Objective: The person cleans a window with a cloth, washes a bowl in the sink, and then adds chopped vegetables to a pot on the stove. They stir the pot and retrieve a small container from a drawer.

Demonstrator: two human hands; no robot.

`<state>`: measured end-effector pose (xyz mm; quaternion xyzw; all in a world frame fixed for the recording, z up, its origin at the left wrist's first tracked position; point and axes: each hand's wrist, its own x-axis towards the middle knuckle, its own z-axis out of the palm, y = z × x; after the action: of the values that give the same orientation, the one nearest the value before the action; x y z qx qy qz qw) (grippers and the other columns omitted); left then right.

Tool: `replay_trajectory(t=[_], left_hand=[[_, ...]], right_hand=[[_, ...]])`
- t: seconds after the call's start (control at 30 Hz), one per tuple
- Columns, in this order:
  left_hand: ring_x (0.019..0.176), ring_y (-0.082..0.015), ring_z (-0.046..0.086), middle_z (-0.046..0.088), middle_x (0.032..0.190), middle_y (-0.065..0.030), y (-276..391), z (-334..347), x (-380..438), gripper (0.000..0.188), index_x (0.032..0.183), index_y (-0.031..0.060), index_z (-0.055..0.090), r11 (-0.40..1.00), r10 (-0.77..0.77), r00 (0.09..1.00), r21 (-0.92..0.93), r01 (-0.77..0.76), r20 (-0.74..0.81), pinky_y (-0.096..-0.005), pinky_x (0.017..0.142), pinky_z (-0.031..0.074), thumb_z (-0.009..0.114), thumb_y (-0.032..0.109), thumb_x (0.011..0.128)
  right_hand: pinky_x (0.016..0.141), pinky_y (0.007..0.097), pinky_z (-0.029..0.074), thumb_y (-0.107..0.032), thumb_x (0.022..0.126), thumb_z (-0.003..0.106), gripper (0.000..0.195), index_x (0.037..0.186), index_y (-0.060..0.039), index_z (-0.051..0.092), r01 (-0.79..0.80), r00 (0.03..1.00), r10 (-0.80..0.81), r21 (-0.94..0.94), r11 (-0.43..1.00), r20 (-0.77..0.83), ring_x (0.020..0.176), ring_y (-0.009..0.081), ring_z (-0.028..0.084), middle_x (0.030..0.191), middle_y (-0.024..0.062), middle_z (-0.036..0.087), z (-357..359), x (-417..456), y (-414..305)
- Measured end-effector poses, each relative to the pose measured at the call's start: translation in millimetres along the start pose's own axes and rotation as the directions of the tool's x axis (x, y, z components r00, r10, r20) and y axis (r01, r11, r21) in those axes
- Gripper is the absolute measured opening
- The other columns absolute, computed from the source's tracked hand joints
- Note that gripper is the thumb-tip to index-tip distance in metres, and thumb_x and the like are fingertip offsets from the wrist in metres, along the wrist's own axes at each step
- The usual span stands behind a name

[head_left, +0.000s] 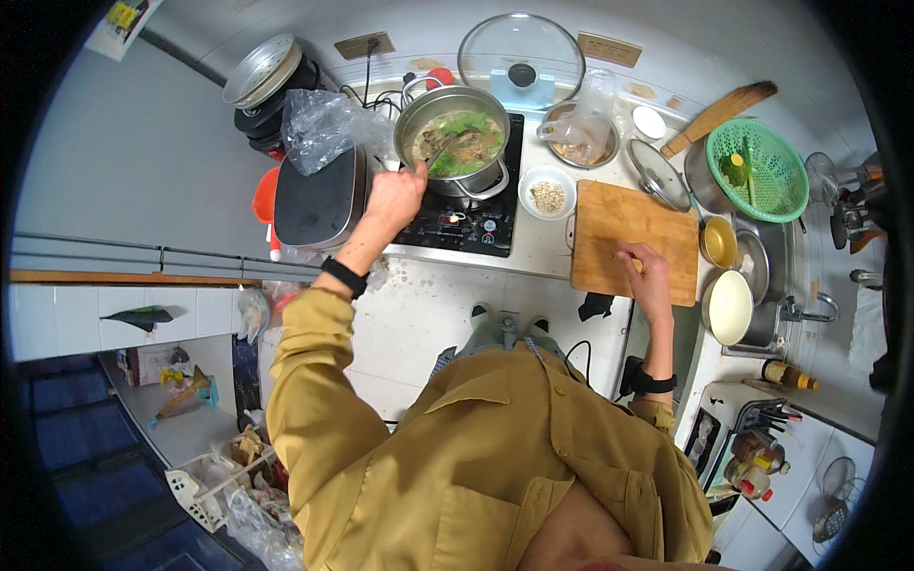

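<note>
On the black induction cooktop (pixel 464 232) stands a steel pot (pixel 451 132) of broth with green leaves and brown pieces. My left hand (pixel 397 194) grips the handle of a spoon or ladle (pixel 446 146), whose far end dips into the soup. Over the wooden cutting board (pixel 635 221) is my right hand (pixel 646 275), fingers loosely curled, with nothing plainly seen in them. Whether it touches the board cannot be told. A white bowl (pixel 546 193) with pale beans or nuts sits between cooktop and board.
A black-topped appliance (pixel 318 200) and a plastic bag (pixel 321 128) are left of the pot. Behind stands a large glass lid (pixel 521 57). At right are a small glass lid (pixel 658 173), a green colander (pixel 764 178), a cream bowl (pixel 727 307) and the sink (pixel 778 264).
</note>
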<state>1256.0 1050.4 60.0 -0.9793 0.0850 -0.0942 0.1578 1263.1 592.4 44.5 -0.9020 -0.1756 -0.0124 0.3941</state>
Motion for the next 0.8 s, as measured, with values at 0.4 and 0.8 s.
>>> replay_trajectory(t=[0.4, 0.8], left_hand=[[0.058, -0.03, 0.066, 0.065, 0.069, -0.0128, -32.1, -33.0, 1.1, 0.01, 0.093, 0.0076, 0.057, 0.993, -0.116, 0.993, -0.023, 0.115, -0.03, -0.0422, 0.05, 0.051, 0.052, 0.014, 0.088], [0.055, -0.0309, 0.066, 0.064, 0.064, -0.0146, -22.6, -60.3, -20.6, 0.012, 0.087, 0.0063, 0.058, 0.99, -0.086, 0.996, -0.118, 0.083, -0.026, -0.0409, 0.05, 0.052, 0.057, 0.019, 0.088]], right_hand=[[0.076, 0.0348, 0.052, -0.005, 0.085, 0.066, 0.015, 0.098, 0.002, 0.069, -0.003, 1.0, 0.003, 0.008, 1.0, 0.015, 0.084, 0.0314, 0.067, 0.094, 0.0173, 0.069, 5.9, 1.2, 2.4], [0.076, 0.0348, 0.052, -0.006, 0.086, 0.066, 0.016, 0.099, 0.0022, 0.069, -0.034, 0.999, 0.033, 0.024, 0.999, 0.027, 0.084, 0.0319, 0.066, 0.094, 0.0172, 0.069, 2.1, -0.4, 4.4]])
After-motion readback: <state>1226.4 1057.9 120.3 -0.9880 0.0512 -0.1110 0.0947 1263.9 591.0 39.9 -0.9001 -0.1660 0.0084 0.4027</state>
